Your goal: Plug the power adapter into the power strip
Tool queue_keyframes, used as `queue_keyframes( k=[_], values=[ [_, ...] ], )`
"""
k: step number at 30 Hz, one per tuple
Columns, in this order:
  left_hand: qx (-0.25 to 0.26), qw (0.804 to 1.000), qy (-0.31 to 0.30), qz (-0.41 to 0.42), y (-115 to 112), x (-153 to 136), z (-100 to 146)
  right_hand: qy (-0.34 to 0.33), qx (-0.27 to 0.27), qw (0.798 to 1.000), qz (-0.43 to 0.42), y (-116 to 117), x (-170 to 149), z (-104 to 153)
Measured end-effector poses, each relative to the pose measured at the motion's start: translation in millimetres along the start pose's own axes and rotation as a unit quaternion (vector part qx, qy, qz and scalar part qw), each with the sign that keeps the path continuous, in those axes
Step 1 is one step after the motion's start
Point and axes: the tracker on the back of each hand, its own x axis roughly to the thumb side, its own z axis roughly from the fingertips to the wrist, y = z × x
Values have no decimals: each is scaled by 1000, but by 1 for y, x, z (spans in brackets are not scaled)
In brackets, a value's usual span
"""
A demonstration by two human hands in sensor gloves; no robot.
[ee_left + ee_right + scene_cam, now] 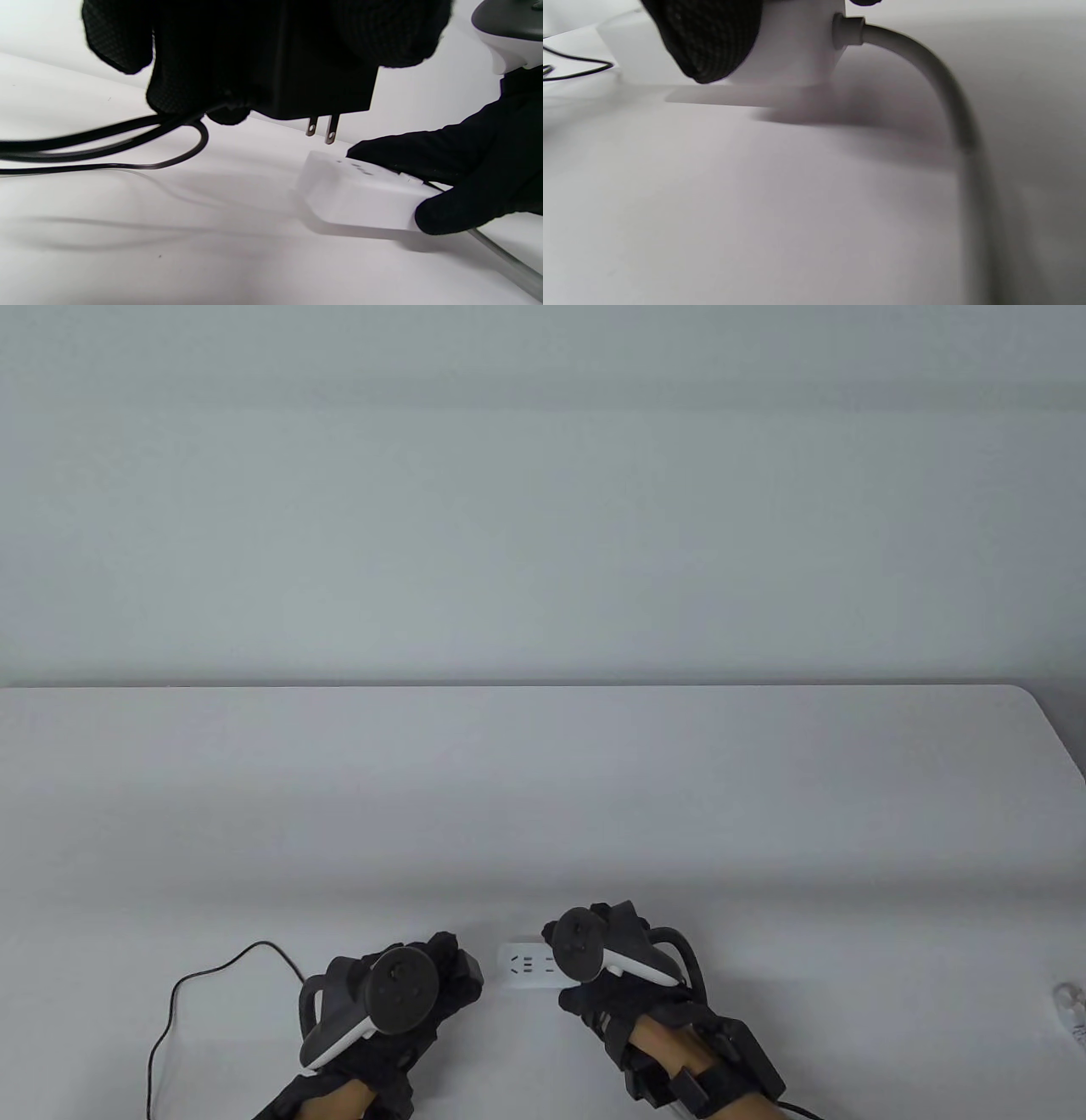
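Left grip [263,55] holding black adapter [322,84] by body, prongs [322,129] hovering just above strip [356,197]. Right grip [462,169] pinching strip's sides on bench [169,254]. Adapter looking rigid, light; trailing cord [106,144] possibly tugging.

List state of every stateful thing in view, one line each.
power adapter: gripped by the left hand, prongs bare, just above the strip, not inserted.
power strip: flat on the table, sockets up, none occupied.
left hand: grips the adapter.
right hand: holds the strip's end, steadying it.
adapter cord: slack, looped on the table.
strip cable: attached at the strip's end, bending down.
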Motion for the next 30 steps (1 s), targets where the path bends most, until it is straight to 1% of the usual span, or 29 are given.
queue_keyframes(
  k=[7,10,15,22,30],
  values=[
    [-5,1000,-10,1,-1,1,0,-35,18,999,14,13,19,-1],
    [-10,1000,-15,1,-2,2,0,-49,16,999,15,17,26,-2],
    [-30,999,-29,8,-6,3,-2,-62,20,997,30,26,33,-4],
    [-53,998,-36,5,-10,2,-3,-63,18,997,26,27,33,-4],
    [-67,997,-33,-7,-16,4,-6,-63,17,997,32,27,33,-4]
  ],
)
